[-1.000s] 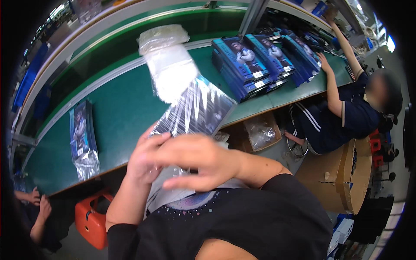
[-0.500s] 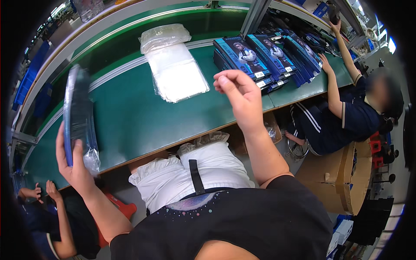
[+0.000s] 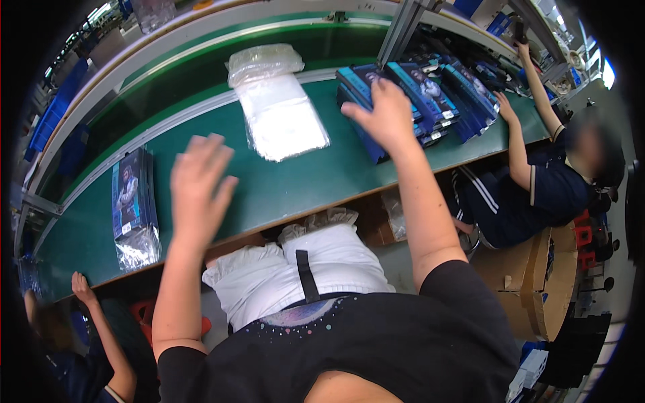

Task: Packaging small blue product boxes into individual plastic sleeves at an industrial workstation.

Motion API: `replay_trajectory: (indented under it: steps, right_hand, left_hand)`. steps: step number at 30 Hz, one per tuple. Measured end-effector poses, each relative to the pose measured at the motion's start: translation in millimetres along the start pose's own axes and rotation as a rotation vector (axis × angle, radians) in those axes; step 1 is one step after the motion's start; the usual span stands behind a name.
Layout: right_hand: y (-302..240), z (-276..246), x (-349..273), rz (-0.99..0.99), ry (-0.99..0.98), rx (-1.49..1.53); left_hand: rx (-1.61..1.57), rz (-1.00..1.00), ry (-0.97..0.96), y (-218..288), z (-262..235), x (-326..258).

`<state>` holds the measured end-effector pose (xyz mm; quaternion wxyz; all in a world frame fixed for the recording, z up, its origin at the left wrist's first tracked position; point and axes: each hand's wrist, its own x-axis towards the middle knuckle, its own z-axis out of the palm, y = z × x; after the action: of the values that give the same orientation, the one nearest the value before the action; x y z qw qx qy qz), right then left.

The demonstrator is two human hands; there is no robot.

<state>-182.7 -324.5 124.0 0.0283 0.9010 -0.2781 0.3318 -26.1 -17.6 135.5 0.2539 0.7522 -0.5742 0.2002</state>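
My left hand point(image 3: 200, 191) is in the air over the green table, its fingers apart and nothing in it; it is slightly blurred. To its left, a dark blue printed box point(image 3: 134, 191) in a clear plastic bag lies on the table, with the bag's loose end point(image 3: 138, 250) toward me. My right hand point(image 3: 384, 115) is over the leftmost stack of blue boxes point(image 3: 358, 76), thumb and fingers apart. Its fingertips are at the top box, and I cannot tell how firmly they touch. Between my hands lies a pile of clear plastic bags point(image 3: 285, 124).
More stacked blue boxes point(image 3: 423, 91) stand right of my right hand. A co-worker point(image 3: 561, 161) sits at the right, arms at the table. Another person's hand point(image 3: 82, 289) is at the table's lower left. A cardboard carton point(image 3: 517, 289) stands on the floor at right.
My left hand has let go of the bagged box, now flat on the table at left, and moved right. My right hand has reached forward to the leftmost box stack and spread its fingers.
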Motion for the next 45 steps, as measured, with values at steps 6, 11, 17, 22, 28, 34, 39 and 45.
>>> replay_trajectory:
  steps: [6,11,17,22,28,34,39,45]
  right_hand:
    - [-22.2,-15.0,-11.9,0.1,-0.115,0.033]
    - [-19.5,-36.5,2.0,0.258,-0.281,0.028]
    - [-40.4,-60.6,-6.8,0.283,-0.082,0.523]
    - [-53.4,-60.9,-27.3,0.417,-0.489,1.924]
    - [-52.7,-10.7,-75.3,0.766,-0.874,2.285]
    - [-65.0,-15.3,-85.8,0.744,-0.866,2.272]
    - [-73.5,-11.4,-83.2,0.752,-0.946,2.29]
    - [-73.1,-9.8,-61.8,0.72,-0.809,2.185]
  left_hand:
    - [-0.099,0.189,-0.059,5.2,76.4,17.0]
    - [-0.184,0.109,-0.151,-4.3,83.3,34.4]
    - [-0.359,0.007,-0.069,10.8,76.7,37.4]
    - [-0.376,-0.019,-0.102,7.2,73.6,38.8]
    - [-0.276,0.063,0.18,9.0,76.9,44.1]
    - [-0.609,-0.253,0.028,9.3,76.9,44.1]
    - [-0.699,-0.463,-0.074,16.1,71.2,47.6]
    - [-0.837,-0.664,-0.101,9.3,66.9,42.0]
